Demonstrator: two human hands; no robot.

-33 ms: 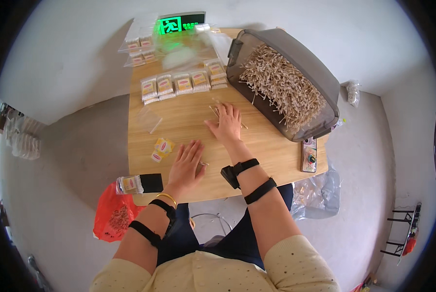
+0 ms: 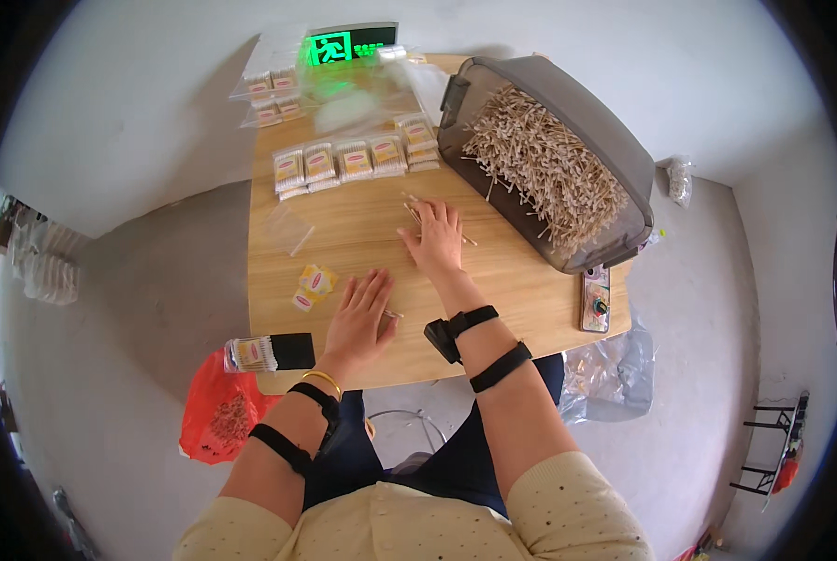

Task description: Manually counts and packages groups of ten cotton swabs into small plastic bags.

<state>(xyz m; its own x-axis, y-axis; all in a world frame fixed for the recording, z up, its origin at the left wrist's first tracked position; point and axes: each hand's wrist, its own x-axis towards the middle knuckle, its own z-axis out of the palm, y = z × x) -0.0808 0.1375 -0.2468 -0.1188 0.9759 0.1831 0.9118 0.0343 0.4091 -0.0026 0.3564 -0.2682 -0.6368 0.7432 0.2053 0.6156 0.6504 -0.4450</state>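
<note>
My left hand [image 2: 360,323] lies flat near the table's front edge, fingers stretched out. A few cotton swabs [image 2: 395,315] stick out beside its thumb; their other ends are hidden under the hand. Farther away and to the right, my right hand [image 2: 437,241] rests with spread fingers over several loose swabs [image 2: 470,240], their tips showing on both sides. Yellow and white printed cards [image 2: 315,280] lie left of my left hand. A clear plastic bag [image 2: 290,231] is flat on the wooden table [image 2: 502,294] beyond them.
A large grey bin [image 2: 582,103] tips toward me, heaped with swabs [image 2: 544,168]. Bagged swab packs [image 2: 355,161] line the back, before a lit green sign [image 2: 331,48]. A phone [image 2: 595,299] sits at the right edge, a black box [image 2: 293,352] at the left, above a red bag [image 2: 203,411].
The fingers of my right hand have drawn back very slightly over the swabs. My left hand has not moved.
</note>
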